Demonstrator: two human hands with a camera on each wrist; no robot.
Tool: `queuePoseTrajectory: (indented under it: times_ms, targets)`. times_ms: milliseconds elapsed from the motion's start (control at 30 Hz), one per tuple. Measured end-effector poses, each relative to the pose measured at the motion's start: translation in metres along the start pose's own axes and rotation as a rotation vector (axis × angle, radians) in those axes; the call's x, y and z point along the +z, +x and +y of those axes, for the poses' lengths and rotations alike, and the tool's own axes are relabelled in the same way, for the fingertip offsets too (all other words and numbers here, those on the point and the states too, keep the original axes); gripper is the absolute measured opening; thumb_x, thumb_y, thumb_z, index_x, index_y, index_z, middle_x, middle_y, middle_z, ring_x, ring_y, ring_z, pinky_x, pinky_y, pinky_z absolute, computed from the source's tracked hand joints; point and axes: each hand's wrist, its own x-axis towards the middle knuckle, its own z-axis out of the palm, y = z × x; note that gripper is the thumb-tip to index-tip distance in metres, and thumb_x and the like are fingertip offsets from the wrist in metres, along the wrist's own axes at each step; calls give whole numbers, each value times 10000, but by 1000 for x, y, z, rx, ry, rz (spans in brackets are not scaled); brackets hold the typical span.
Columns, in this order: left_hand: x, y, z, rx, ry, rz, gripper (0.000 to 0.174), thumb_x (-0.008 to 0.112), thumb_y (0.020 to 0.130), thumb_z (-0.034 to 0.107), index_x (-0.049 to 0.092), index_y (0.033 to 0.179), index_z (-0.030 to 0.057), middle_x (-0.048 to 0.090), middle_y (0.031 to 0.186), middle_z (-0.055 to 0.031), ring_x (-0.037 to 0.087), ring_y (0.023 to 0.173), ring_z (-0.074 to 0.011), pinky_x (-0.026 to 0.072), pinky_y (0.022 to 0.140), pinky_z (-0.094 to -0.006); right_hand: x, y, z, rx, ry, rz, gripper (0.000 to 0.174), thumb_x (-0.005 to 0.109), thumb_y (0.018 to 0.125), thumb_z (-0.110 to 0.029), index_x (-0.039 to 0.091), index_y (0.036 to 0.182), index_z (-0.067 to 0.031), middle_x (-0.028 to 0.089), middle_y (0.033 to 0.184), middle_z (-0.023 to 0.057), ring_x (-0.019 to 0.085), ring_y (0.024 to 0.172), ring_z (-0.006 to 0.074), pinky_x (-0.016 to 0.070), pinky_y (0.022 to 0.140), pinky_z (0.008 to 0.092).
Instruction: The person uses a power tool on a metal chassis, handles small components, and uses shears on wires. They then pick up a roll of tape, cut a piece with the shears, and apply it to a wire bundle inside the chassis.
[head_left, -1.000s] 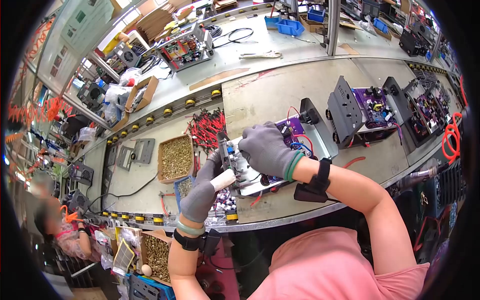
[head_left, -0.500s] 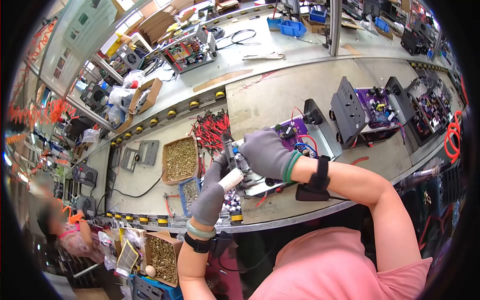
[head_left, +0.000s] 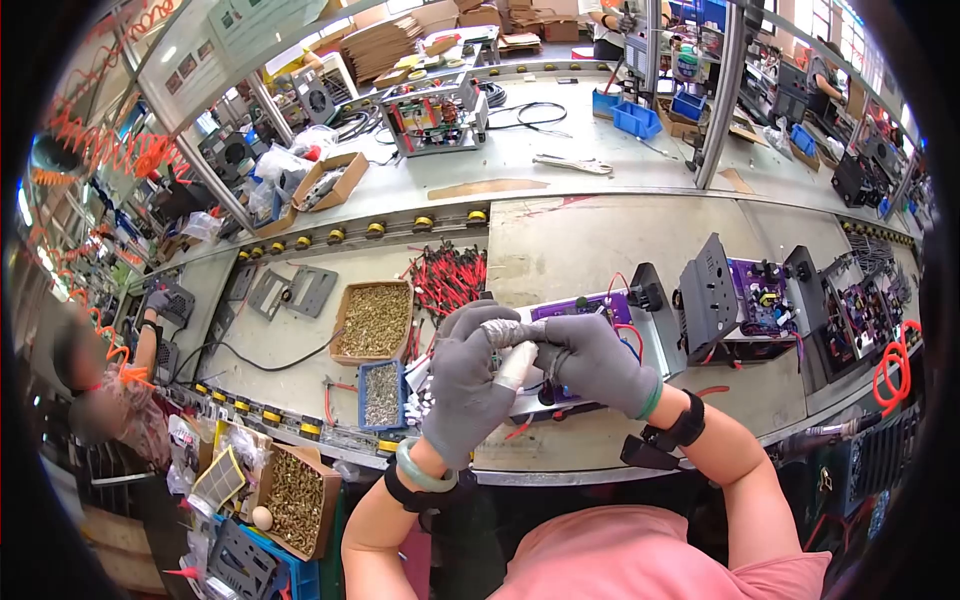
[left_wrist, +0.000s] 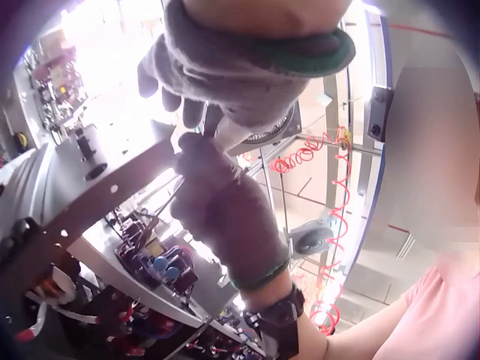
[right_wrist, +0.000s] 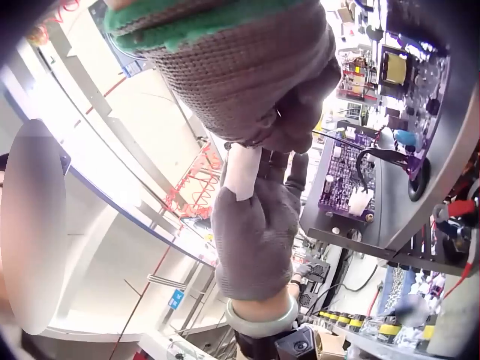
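Both hands wear grey knit gloves and meet at the fingertips above the near-left end of an open metal chassis (head_left: 655, 345) with a purple circuit board (head_left: 592, 309). My left hand (head_left: 465, 390) has its fingers bent toward the right, white wrapping on the thumb and greyish tape on a finger. The right hand (head_left: 600, 370) comes from the other side, its fingers bent against the left fingertips. In the left wrist view, the chassis's drilled metal panel (left_wrist: 112, 184) lies beside the hands. I cannot tell what, if anything, is between the fingers.
Left of the hands stand a cardboard box (head_left: 365, 359) of brass-coloured fasteners and a blue tray (head_left: 381, 427) of small metal parts. Red and black wires (head_left: 447, 275) lie piled behind. Another open unit (head_left: 710, 300) stands to the right. Yellow-and-black rollers (head_left: 375, 230) line the back rail.
My left hand has left the chassis's end panel, and the right hand has come off the board area. They now meet above the chassis. The head view has tilted upward.
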Motion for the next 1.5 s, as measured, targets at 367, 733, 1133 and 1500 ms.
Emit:
queuePoseTrajectory:
  times_ms: [367, 733, 1133, 1500]
  targets:
    - [-3, -23, -21, -353, -366, 43, 155, 627, 897, -21, 689, 1038, -5, 645, 1064, -102, 631, 1012, -180, 499, 913, -313, -20, 3, -19, 576, 505, -154, 168, 612, 974, -156, 679, 1027, -11, 613, 752, -5, 536, 614, 38, 411, 518, 194]
    - [-6, -33, -32, -530, -527, -143, 708, 706, 850, 76, 384, 1476, -10, 591, 1274, -116, 581, 1155, -196, 460, 1006, -330, -2, 33, 32, 312, -216, -188, 216, 679, 842, -177, 743, 969, -15, 717, 796, 136, 683, 717, 230, 545, 724, 337]
    - [-11, -33, -32, -690, -769, -217, 803, 683, 850, 89, 273, 1531, -21, 535, 1323, -108, 550, 1150, -161, 459, 1003, -310, 2, 57, 16, 809, 79, -266, 178, 698, 884, -128, 717, 1002, 5, 609, 692, 16, 515, 575, 82, 404, 508, 253]
    - [-8, -34, -38, -631, -609, -213, 799, 708, 843, 76, 290, 1514, -37, 490, 1390, -130, 499, 1253, -189, 386, 1094, -341, -4, 73, 20, 865, 164, -420, 114, 715, 818, -116, 663, 763, -31, 551, 607, 10, 488, 478, 93, 375, 406, 247]
